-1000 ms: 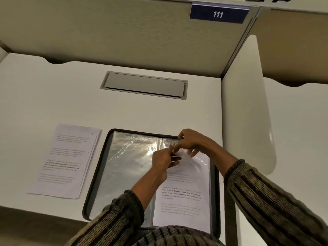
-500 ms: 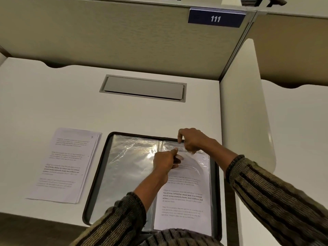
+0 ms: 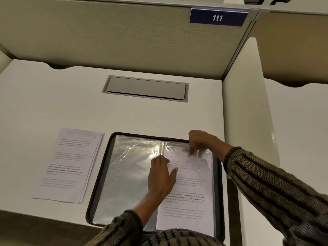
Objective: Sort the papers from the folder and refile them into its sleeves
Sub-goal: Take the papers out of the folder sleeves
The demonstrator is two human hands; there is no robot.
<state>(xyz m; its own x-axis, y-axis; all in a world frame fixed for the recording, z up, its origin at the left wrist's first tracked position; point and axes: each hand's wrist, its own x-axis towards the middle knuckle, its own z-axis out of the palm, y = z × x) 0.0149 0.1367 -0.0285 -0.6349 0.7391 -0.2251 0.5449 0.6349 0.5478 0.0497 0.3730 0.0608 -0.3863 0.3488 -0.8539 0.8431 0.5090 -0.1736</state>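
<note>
An open dark-edged folder (image 3: 99, 176) with clear plastic sleeves lies at the desk's front edge. A printed sheet (image 3: 188, 206) lies in the right-hand sleeve, its top edge just below the sleeve's mouth. My left hand (image 3: 160, 176) rests flat near the spine, fingertips on the sheet's upper left corner. My right hand (image 3: 198, 142) pinches the top edge of the right sleeve near the folder's far rim. The left-hand sleeve (image 3: 127, 173) shows no paper. A stack of printed papers (image 3: 69, 166) lies on the desk left of the folder.
A white divider panel (image 3: 248, 121) rises right beside the folder. A grey flap cover (image 3: 145, 88) is set into the white desk (image 3: 53, 103) behind it. A beige partition with a blue "111" sign (image 3: 218, 17) closes the back.
My left hand slid down and flattened onto the sheet. My right hand shifted right along the sleeve's top edge. The sheet sits deeper in the sleeve.
</note>
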